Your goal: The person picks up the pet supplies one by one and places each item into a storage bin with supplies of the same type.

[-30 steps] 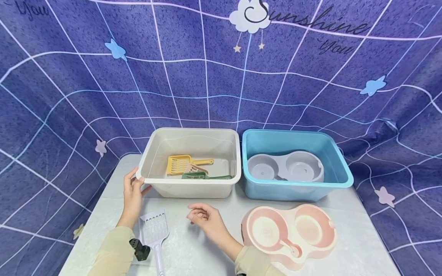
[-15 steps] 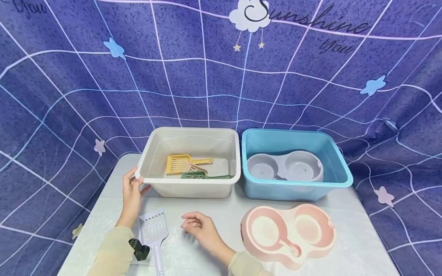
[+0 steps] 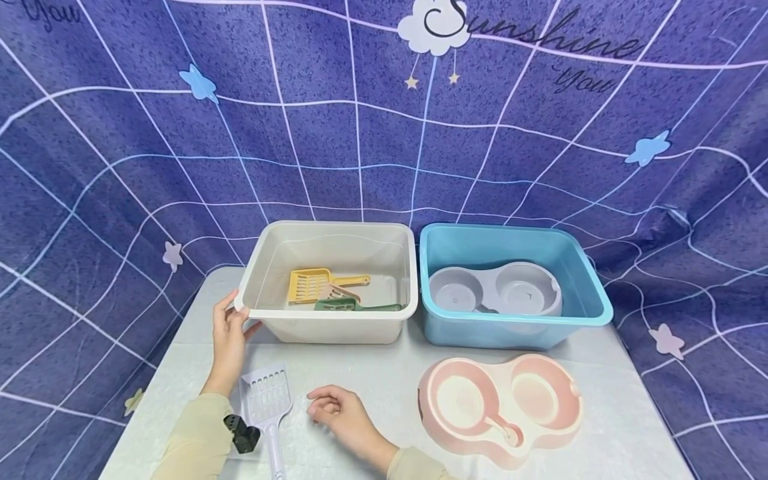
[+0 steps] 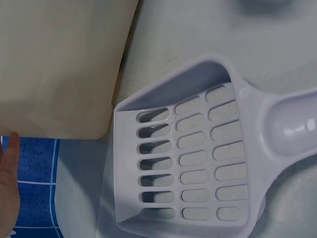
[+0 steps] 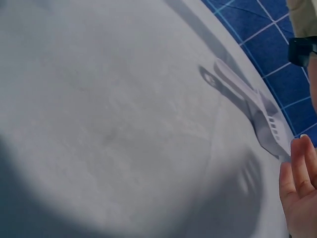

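My left hand (image 3: 229, 338) grips the front left corner of the beige plastic bin (image 3: 333, 331), with fingers at its rim. In the left wrist view one finger (image 4: 11, 156) touches the bin's side. Below that hand lies a lilac litter scoop (image 3: 268, 398) with a slotted head, its handle toward the near edge. My right hand (image 3: 345, 418) hovers over the table, right of the scoop, its fingers loosely curled and holding nothing. Inside the bin are a yellow litter scoop (image 3: 309, 287), a green scoop (image 3: 339, 305) and a partly covered pink scoop (image 3: 333, 291).
A blue bin (image 3: 498, 330) with a grey double bowl (image 3: 489, 283) inside stands right of the beige one. The pink double bowl (image 3: 503, 407) sits in front of it. Patterned blue cloth (image 3: 384, 133) hangs behind the table (image 3: 192, 380).
My right hand has moved left and toward the near edge, closer to the lilac scoop. The left hand stays at the bin's corner.
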{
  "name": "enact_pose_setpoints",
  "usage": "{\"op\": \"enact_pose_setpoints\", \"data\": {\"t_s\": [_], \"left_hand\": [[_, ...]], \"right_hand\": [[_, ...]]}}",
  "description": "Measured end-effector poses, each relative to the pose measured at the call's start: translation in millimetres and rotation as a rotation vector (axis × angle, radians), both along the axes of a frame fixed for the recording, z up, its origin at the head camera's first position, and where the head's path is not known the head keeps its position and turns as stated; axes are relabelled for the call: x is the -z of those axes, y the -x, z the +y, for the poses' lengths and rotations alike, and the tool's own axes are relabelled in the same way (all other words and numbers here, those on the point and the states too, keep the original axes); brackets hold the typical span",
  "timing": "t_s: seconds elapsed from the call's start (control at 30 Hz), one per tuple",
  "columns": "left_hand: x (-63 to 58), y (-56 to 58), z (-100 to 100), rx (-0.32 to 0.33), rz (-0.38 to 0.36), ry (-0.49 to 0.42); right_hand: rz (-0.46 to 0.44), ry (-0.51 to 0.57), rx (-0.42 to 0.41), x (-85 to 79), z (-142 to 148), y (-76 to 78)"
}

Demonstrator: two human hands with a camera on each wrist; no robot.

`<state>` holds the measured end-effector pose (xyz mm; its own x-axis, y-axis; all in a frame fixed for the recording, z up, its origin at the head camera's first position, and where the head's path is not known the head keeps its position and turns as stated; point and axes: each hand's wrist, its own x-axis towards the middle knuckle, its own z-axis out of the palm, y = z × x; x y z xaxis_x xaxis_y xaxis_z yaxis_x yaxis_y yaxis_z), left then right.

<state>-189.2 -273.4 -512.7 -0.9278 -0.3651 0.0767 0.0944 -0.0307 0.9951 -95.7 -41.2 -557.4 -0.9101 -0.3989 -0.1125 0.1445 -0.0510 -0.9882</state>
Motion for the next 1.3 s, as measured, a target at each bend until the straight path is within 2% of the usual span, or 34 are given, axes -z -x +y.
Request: {"op": "enact_pose_setpoints", "data": {"t_s": [0.4,0.77,0.97,1.3], "left_hand": [[0.4,0.0,0.1,0.003,0.002,-0.005],[0.7,0.1,-1.2,0.004,-0.011,0.004],[1.5,0.6,-1.5,0.003,-0.027,0.012],[0.3,0.3,0.1,0.007,-0.026,0.009]], "right_hand": [[-0.004,0.006,-0.053,17.6,-15.7,-10.2],[-0.061,0.014,-0.042,22.6,-31.2,-22.5],[-0.065,-0.03,-0.065,22.4,-33.9,-28.4],[-0.067,-0.075,-0.054,31.3,-45.5,-31.9]]}}
